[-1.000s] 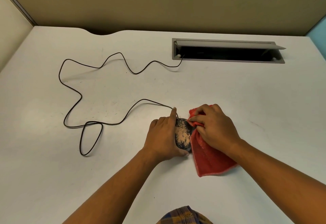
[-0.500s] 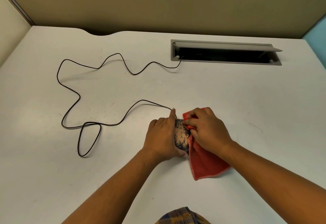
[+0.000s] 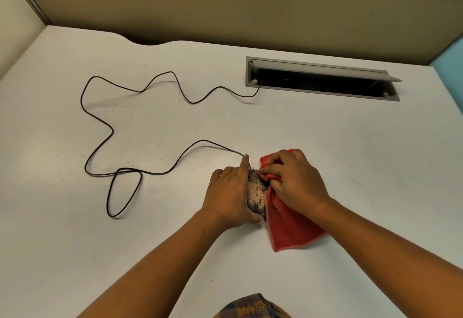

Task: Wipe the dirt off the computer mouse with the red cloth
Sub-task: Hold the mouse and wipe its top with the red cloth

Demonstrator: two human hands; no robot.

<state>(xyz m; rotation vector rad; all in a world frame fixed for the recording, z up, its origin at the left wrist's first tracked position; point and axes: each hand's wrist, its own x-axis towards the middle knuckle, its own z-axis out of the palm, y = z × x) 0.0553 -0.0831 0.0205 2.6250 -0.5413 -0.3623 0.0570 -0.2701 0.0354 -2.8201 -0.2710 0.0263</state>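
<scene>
The big white bench (image 3: 350, 155) fills most of the frame. A long grey slot (image 3: 323, 67) sits in it at the upper right. A thin black cord (image 3: 112, 129) loops across the left side. The red cloth (image 3: 293, 227) lies low, right of the middle. The right hand (image 3: 295, 180) pinches the cloth's top part in bent fingers, against the computer mouse (image 3: 255, 195). The left hand (image 3: 230, 197) curls its fingers round the dirty mouse near the middle.

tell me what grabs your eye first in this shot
The red cloth stands out near the middle of the white desk, gripped by the right hand against the dirt-speckled computer mouse that the left hand holds. Its black cable loops across the desk's left to an open grey cable hatch at the back.
</scene>
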